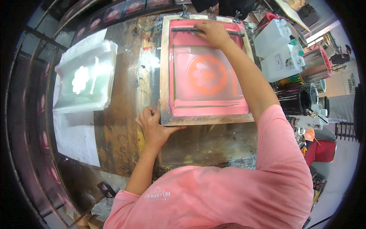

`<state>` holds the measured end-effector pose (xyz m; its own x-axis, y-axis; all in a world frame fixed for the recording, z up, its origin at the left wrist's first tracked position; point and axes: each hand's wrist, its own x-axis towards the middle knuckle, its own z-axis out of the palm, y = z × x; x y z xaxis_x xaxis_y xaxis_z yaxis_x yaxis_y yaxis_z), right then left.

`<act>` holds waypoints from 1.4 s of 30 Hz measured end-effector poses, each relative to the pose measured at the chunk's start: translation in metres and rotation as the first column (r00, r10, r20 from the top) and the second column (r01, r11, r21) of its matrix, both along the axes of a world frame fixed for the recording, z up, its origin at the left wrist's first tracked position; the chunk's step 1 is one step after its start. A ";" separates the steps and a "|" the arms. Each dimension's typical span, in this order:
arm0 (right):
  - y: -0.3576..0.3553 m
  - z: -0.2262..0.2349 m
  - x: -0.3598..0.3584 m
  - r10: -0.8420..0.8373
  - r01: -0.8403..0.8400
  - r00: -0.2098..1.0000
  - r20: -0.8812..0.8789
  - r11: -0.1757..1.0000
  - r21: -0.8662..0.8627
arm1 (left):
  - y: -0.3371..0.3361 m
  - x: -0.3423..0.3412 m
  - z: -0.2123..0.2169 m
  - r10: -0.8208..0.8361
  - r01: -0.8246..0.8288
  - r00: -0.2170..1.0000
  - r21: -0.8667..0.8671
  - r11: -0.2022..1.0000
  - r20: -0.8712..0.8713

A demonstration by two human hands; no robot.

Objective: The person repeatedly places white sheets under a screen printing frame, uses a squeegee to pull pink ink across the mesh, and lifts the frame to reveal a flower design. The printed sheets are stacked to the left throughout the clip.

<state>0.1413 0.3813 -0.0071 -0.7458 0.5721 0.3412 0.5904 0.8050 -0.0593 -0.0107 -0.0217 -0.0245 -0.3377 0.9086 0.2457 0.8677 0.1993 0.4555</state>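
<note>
A wooden-framed printing screen (pixel 207 121) lies on the worktable, its mesh ringed by pink ink. An orange flower design in a circle (pixel 207 75) shows in the middle of the mesh. My right hand (pixel 213 33) is closed over a dark, long squeegee (pixel 183 29) that lies across the far end of the mesh. At the near left corner of the wooden frame is my left hand (pixel 152 124), gripping it with the thumb along the near edge and fingers by the left side. Metal clamps (pixel 185 12) sit along the frame's far edge.
Left of the screen, a stack of clear plastic sheets (pixel 103 82) with a white flower print rests on white paper (pixel 78 135). White jugs (pixel 280 61) and ink-stained cans (pixel 297 100) crowd the right side. A rack with prints (pixel 42 103) stands far left; a red chair (pixel 325 152) is at right.
</note>
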 end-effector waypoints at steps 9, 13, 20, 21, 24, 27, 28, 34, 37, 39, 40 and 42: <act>-0.151 -0.015 0.048 -0.054 0.054 0.998 0.013 0.998 0.031 | -0.001 -0.001 -0.006 -0.024 0.024 0.999 -0.004 1.000 -0.028; -0.249 -0.001 0.079 -0.024 0.024 1.000 -0.006 0.999 -0.047 | -0.002 0.000 -0.006 -0.019 0.019 1.000 -0.013 1.000 -0.023; -0.278 0.046 0.077 -0.043 0.065 0.991 0.125 0.982 -0.176 | -0.007 0.000 -0.007 0.018 -0.017 0.998 0.010 1.000 -0.064; -0.278 0.050 0.077 -0.021 0.030 0.997 0.068 0.990 -0.140 | -0.007 0.001 -0.004 0.022 -0.016 0.993 0.053 0.998 -0.113; -0.295 0.062 0.081 -0.011 0.011 1.000 -0.006 1.000 0.000 | -0.003 0.006 0.014 -0.055 0.005 0.904 0.117 0.993 0.423; -0.304 0.088 0.077 -0.088 0.102 0.993 -0.081 0.976 0.193 | 0.009 0.012 0.042 -0.215 -0.030 0.645 0.305 0.952 0.734; -0.304 0.101 0.074 -0.110 0.141 0.985 -0.131 0.954 0.264 | 0.015 0.013 0.052 -0.233 -0.071 0.616 0.348 0.935 0.752; -0.218 0.204 0.052 0.006 0.075 0.958 -0.286 0.960 0.271 | 0.034 0.017 0.066 -0.175 0.095 0.957 0.320 0.943 0.232; -0.200 0.240 0.044 0.038 0.072 0.952 -0.304 0.937 0.342 | 0.018 0.032 0.034 -0.069 -0.034 0.940 -0.290 0.956 -0.335; -0.193 0.254 0.038 0.035 0.074 0.939 -0.343 0.951 0.301 | 0.013 0.035 0.016 -0.104 0.022 0.934 -0.237 0.971 -0.341; -0.190 0.260 0.037 0.002 0.101 0.944 -0.330 0.950 0.296 | 0.016 0.035 0.012 -0.137 0.024 0.942 -0.348 0.937 -0.305; -0.182 0.268 0.038 -0.017 0.103 0.953 -0.302 0.957 0.270 | 0.032 0.031 0.014 -0.141 0.146 0.983 0.033 0.989 -0.116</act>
<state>0.1798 0.1990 0.2610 -0.5549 0.4617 0.6921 0.6285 0.7777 -0.0150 0.0204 0.0103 -0.0102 -0.1725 0.9340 0.3127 0.9324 0.0524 0.3577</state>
